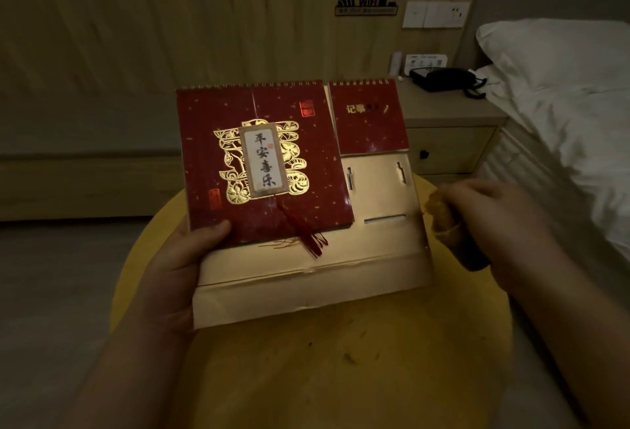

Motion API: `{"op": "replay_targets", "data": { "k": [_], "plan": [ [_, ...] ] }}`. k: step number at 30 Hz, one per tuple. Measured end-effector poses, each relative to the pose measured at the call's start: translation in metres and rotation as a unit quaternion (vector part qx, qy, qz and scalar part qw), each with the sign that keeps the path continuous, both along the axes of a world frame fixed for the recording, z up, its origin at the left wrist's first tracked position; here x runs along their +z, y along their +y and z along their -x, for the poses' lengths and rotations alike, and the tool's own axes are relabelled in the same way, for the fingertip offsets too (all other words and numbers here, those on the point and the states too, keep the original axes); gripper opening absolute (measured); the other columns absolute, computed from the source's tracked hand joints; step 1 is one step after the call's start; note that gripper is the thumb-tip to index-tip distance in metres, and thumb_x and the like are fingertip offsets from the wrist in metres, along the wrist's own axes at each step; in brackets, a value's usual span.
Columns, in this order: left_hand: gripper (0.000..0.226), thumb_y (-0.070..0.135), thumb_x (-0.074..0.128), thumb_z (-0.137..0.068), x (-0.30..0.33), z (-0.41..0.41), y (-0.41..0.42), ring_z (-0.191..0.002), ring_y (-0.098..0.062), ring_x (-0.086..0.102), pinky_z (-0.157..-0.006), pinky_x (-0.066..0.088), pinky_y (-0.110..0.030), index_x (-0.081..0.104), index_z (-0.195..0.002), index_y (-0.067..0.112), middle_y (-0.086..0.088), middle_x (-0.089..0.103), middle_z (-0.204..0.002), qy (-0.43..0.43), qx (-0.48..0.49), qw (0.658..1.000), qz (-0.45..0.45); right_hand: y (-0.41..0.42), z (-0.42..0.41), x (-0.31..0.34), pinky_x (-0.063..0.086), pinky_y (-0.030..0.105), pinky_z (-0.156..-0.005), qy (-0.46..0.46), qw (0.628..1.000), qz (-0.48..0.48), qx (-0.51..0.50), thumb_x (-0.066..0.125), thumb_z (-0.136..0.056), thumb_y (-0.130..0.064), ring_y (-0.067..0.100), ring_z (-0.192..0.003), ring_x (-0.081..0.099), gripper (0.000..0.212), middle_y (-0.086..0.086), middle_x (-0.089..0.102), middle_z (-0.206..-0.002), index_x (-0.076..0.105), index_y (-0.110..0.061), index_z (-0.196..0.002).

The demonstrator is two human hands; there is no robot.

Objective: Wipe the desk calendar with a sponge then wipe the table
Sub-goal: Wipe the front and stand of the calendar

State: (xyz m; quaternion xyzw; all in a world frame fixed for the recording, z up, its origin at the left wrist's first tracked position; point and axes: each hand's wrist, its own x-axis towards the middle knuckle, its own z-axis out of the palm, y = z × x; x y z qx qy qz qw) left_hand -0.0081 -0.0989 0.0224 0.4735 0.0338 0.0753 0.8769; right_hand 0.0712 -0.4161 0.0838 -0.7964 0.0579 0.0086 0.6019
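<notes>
- The left hand holds the desk calendar by its left edge, thumb pressed on the red cover, other fingers hidden behind; this grip is clenched on the calendar
- The calendar is lifted above the round yellow bench and tilted toward the camera, so the red cover with gold pattern and the pale cardboard base are both seen
- A red tassel hangs from the cover down onto the cardboard base
- The right hand grasps the sponge, fingers curled around it; the sponge is yellow-orange with a dark part below
- The sponge is just beside the right edge of the calendar base; if it touches, I cannot tell
- Small dark crumbs lie on the bench below the calendar
- Behind stands a nightstand with a black telephone, and on the right a bed with white pillows
</notes>
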Motion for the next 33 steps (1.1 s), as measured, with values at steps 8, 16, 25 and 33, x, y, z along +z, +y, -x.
{"op": "replay_targets", "data": {
  "k": [8, 16, 25, 33],
  "plan": [
    [0.055, 0.012, 0.066, -0.079, 0.001, -0.003, -0.004, -0.099, -0.038, 0.076, -0.086, 0.061, -0.052, 0.064, -0.134, 0.007, -0.021, 0.075, -0.118, 0.018, -0.012, 0.999, -0.03, 0.006, 0.0, -0.005, 0.037, 0.02, -0.036, -0.03, 0.999, -0.02, 0.007, 0.077, -0.096, -0.023, 0.018, -0.035, 0.055, 0.021, 0.009, 0.067, -0.052, 0.084, -0.028, -0.077],
    [0.056, 0.011, 0.068, -0.079, 0.005, -0.003, -0.003, -0.104, -0.036, 0.075, -0.078, 0.063, -0.043, 0.063, -0.135, 0.012, -0.02, 0.074, -0.123, 0.014, 0.002, 0.995, -0.098, 0.005, 0.007, 0.014, 0.037, 0.021, -0.035, 0.004, 0.998, -0.037, 0.05, 0.085, -0.087, -0.033, 0.013, -0.033, 0.05, 0.023, 0.008, 0.064, -0.053, 0.078, -0.013, -0.08],
    [0.077, 0.019, 0.078, -0.077, 0.022, -0.007, -0.021, -0.119, -0.022, 0.069, -0.092, 0.059, -0.039, 0.047, -0.147, 0.033, -0.001, 0.071, -0.132, 0.011, 0.025, 0.969, -0.244, -0.021, 0.01, 0.003, 0.041, 0.023, -0.039, -0.032, 0.997, -0.046, 0.058, 0.086, -0.076, -0.039, 0.012, -0.042, 0.06, 0.026, 0.005, 0.075, -0.07, 0.079, -0.023, -0.095],
    [0.074, -0.001, 0.073, -0.09, 0.031, -0.024, -0.072, -0.119, -0.005, 0.06, -0.094, 0.059, -0.038, 0.039, -0.133, 0.049, 0.008, 0.045, -0.141, -0.024, 0.137, 0.931, -0.337, -0.048, -0.001, -0.014, 0.04, 0.024, -0.039, -0.108, 0.987, -0.111, 0.035, 0.08, -0.092, -0.023, 0.013, -0.04, 0.056, 0.01, 0.005, 0.069, -0.064, 0.073, -0.021, -0.087]
  ]
}}
